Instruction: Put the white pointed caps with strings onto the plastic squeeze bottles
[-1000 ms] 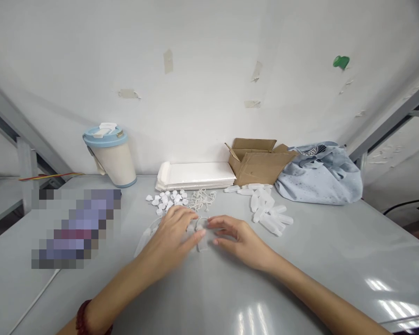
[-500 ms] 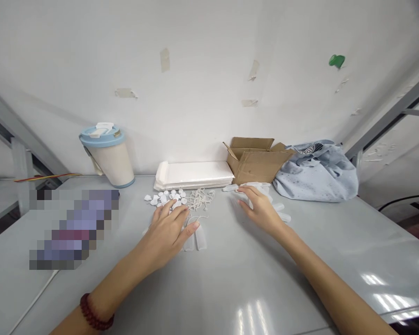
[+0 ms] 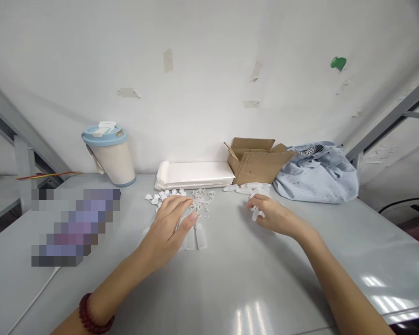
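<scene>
My right hand (image 3: 277, 216) is curled with a small translucent plastic piece (image 3: 257, 214) between its thumb and fingers. More translucent plastic pieces (image 3: 243, 190) lie just beyond it, in front of the cardboard box; my fingers hide some of them. My left hand (image 3: 171, 222) is stretched out over the table with its thumb apart from the fingers. Near its fingertips are several small white caps (image 3: 155, 200) and a tangle of white cords (image 3: 203, 199). Beside its thumb lies a flat translucent sleeve (image 3: 200, 236) with a cord at its top; others beside it are partly hidden.
Against the wall stand a cream tumbler (image 3: 113, 160) with a blue lid, a stack of white padded envelopes (image 3: 199, 173), an open cardboard box (image 3: 263, 165) and a pale blue cloth bag (image 3: 317, 177). A blurred-out object (image 3: 77, 228) with a white cable lies at the left.
My right hand has drawn back slightly from the translucent pieces, its fingers now closed on one. My left hand's fingers have come closer together, and it stays over the same spot.
</scene>
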### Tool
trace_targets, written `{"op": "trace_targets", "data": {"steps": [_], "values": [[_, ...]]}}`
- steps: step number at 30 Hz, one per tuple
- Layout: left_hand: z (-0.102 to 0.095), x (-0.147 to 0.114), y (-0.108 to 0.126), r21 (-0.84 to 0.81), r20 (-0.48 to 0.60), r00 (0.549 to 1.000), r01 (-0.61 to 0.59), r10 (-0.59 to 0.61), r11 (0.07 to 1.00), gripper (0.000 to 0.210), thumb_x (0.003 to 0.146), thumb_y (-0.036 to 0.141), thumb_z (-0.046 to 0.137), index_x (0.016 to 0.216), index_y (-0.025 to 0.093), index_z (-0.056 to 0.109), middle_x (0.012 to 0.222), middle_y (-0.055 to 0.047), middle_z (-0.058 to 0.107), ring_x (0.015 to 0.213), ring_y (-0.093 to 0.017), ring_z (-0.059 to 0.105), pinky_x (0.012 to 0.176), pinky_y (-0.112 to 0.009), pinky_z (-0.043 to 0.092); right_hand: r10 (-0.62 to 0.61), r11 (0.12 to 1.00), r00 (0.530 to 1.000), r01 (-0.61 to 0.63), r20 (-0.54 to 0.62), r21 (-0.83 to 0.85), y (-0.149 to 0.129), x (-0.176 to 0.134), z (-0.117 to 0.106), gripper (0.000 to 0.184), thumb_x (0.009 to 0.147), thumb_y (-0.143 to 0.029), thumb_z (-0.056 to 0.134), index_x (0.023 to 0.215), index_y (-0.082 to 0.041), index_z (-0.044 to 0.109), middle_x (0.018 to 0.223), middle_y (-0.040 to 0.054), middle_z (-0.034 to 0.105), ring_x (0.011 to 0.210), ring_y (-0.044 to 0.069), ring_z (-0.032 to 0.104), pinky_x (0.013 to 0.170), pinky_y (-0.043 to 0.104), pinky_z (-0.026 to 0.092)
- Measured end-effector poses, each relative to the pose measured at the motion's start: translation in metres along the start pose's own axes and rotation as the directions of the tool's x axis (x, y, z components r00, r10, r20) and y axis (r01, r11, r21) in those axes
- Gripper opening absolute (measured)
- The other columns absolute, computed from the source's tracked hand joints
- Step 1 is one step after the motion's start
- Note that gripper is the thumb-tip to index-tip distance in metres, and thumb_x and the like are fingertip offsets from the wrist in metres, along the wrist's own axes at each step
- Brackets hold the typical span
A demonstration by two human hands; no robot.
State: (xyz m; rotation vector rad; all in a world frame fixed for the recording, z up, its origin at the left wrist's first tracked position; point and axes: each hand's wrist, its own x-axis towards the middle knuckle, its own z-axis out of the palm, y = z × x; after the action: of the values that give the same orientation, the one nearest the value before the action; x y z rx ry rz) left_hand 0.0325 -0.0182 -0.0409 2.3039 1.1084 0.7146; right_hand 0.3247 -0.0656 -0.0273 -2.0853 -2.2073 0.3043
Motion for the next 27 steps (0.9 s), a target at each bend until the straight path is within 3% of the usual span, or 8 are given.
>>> {"op": "trace_targets", "data": {"steps": [4,11,16,27], "values": [[0.0,0.001,-0.003,-0.011,0.029,0.999,0.019,-0.019,1.0,0.047,0.096,0.047,0.027,0.126,0.019,0.051,0.133,-0.006,0.05,0.131,-0.026,0.028,0.108,-0.052,0.029,0.041,0.998,0.999,-0.039,0.026,-0.046,-0.004,0.002,0.002,0.037,0.071,0.003,0.045,0.099,-0.016,0.061,0.106,0.0082,0.06,0.087,0.02,0.06,0.067,0.027,0.043],[0.007,-0.001,-0.009,0.163,0.178,0.984,-0.049,0.02,0.985,0.045,0.097,0.045,0.026,0.099,0.022,0.064,0.123,-0.005,0.058,0.132,-0.031,0.025,0.106,-0.058,0.023,0.026,0.994,1.0,-0.024,0.016,-0.107,-0.004,0.006,0.005,0.039,0.071,0.007,0.046,0.099,-0.015,0.063,0.106,0.0086,0.061,0.098,0.021,0.059,0.072,0.024,0.044],[0.008,0.0,-0.009,0.163,0.17,0.985,-0.046,0.018,0.986,0.044,0.097,0.046,0.027,0.112,0.021,0.059,0.124,-0.006,0.057,0.131,-0.03,0.028,0.106,-0.056,0.025,0.049,0.987,0.999,-0.046,0.018,-0.154,-0.008,0.007,0.004,0.038,0.072,0.008,0.046,0.097,-0.013,0.064,0.104,0.0101,0.062,0.098,0.022,0.058,0.071,0.024,0.042],[0.006,0.0,-0.004,0.038,0.062,0.998,0.029,-0.032,0.999,0.056,0.097,0.048,0.025,0.144,0.019,0.028,0.15,-0.006,0.03,0.139,-0.026,0.015,0.113,-0.051,0.019,0.075,0.974,0.997,-0.067,0.028,-0.217,-0.014,0.009,0.004,0.037,0.071,0.011,0.047,0.091,-0.015,0.066,0.097,0.0093,0.067,0.1,0.024,0.058,0.066,0.026,0.039]]}}
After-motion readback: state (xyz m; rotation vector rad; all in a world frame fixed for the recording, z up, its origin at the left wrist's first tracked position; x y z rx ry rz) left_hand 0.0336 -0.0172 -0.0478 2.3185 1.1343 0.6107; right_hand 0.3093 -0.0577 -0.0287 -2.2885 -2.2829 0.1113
